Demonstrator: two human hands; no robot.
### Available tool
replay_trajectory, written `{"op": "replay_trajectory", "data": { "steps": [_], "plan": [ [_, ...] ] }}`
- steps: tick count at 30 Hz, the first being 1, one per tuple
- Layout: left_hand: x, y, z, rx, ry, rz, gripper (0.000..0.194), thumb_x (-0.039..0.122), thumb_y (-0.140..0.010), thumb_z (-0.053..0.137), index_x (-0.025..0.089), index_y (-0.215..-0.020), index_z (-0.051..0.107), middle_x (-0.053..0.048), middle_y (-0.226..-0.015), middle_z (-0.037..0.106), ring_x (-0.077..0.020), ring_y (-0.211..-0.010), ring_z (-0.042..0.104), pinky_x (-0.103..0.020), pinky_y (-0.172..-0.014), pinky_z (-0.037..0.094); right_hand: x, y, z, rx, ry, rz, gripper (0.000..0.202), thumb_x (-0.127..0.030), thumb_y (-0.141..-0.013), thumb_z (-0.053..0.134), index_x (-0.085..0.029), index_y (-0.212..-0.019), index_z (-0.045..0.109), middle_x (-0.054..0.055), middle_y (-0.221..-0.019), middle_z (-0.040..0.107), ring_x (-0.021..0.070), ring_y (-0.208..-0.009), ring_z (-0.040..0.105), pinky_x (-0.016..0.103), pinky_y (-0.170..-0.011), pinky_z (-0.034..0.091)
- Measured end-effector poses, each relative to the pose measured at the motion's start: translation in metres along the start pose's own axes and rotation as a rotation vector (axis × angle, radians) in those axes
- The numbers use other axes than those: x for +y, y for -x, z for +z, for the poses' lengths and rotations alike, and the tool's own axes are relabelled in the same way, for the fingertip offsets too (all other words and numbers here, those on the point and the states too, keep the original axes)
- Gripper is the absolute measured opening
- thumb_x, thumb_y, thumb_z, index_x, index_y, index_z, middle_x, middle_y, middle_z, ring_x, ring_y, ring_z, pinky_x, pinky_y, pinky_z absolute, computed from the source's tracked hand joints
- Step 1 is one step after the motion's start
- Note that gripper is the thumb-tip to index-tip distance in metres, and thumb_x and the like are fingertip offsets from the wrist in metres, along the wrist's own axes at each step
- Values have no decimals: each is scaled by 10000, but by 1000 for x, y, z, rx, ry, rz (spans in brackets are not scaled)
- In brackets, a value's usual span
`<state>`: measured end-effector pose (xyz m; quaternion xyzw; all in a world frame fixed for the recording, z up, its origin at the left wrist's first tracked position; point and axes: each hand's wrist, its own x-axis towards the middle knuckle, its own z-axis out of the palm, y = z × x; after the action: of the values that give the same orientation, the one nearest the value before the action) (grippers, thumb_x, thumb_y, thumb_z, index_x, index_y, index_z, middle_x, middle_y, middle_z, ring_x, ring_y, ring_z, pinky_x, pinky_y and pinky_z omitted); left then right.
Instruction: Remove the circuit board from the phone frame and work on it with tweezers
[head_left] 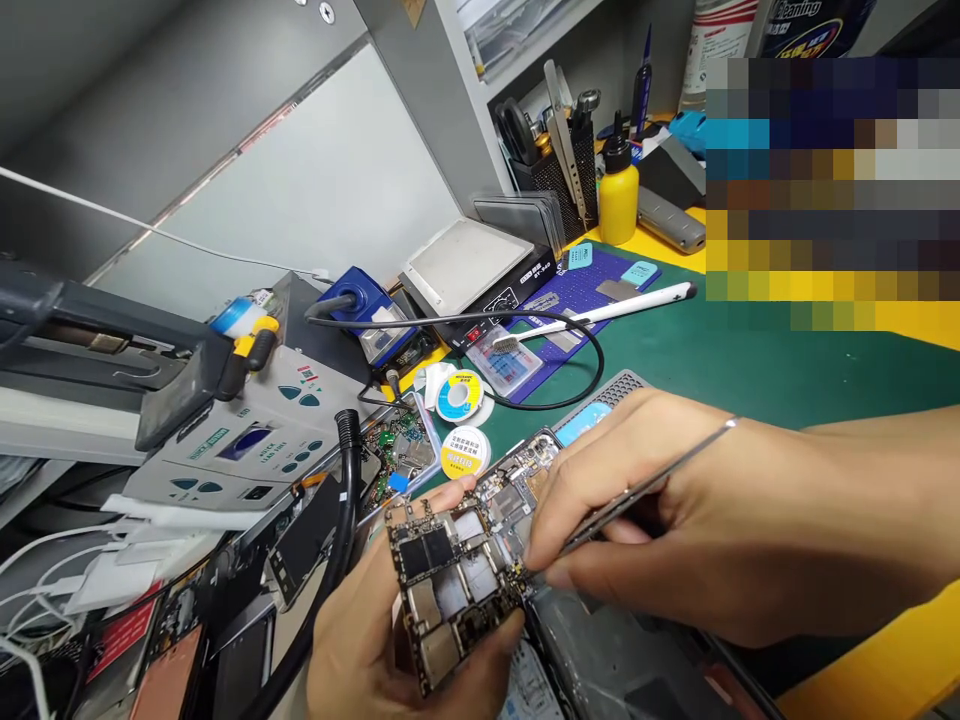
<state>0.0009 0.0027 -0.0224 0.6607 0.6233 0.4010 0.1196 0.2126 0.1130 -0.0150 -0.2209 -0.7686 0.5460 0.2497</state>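
A phone circuit board point(442, 590) is gripped at its edges by my left hand point(367, 630), the thumb at its lower right corner. My right hand point(637, 510) is closed around a thin metal tool point(652, 487) that lies across the hand. Its fingertips are at the right edge of the board, and the tool's tip is hidden. Just behind the held board lies an opened phone point(517, 490) with its inner parts showing. The phone's dark lower part extends under my right hand.
A green mat point(787, 350) carries a white brush point(637, 305) and solder spools point(459, 397). A black cable loops behind my hands. At left stand a soldering station point(240, 450) and a thick black hose point(346, 520). A yellow bottle point(619, 200) stands at the back.
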Motion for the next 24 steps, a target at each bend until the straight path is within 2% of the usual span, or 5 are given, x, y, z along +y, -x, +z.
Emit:
{"op": "replay_trajectory", "data": {
  "steps": [4,8,13,20,24],
  "plan": [
    [-2,-6,-4,-42,-37,85,538,236,-789,773,281,-1312,652,-18,-1261,732,-251,-1113,732,-349,-986,624,-2,-1,-1,-8,-28,83,159,-145,-836,673,-229,-819,807,-56,-572,584,67,-481,476,170,-409,334],
    [-5,-9,-8,-78,-57,141,576,214,-784,768,256,-1341,627,-37,-1285,719,-274,-1146,715,-400,-1013,606,-5,-2,-5,-31,-21,111,162,-174,-814,656,-239,-792,803,-55,-557,588,79,-478,468,196,-448,362],
    [-6,-10,-9,-106,-24,144,597,217,-778,782,254,-1351,615,-51,-1319,704,-273,-1157,710,-394,-1013,603,-6,-1,-7,-15,40,96,201,-177,-800,628,-266,-794,808,-57,-602,662,92,-490,502,189,-435,388],
    [-3,-10,-6,-80,-27,121,577,235,-776,778,261,-1334,632,-37,-1200,735,-234,-1055,738,-329,-947,623,-4,-1,-5,13,46,127,205,-230,-799,633,-329,-802,812,-69,-568,636,105,-466,487,201,-407,370],
    [-3,-9,-6,-71,-43,118,571,257,-766,797,269,-1316,642,-30,-1181,739,-234,-1053,738,-346,-989,608,-5,-2,-5,13,40,130,218,-213,-798,632,-330,-808,815,-68,-588,662,107,-476,504,200,-409,371]
  ]
}}
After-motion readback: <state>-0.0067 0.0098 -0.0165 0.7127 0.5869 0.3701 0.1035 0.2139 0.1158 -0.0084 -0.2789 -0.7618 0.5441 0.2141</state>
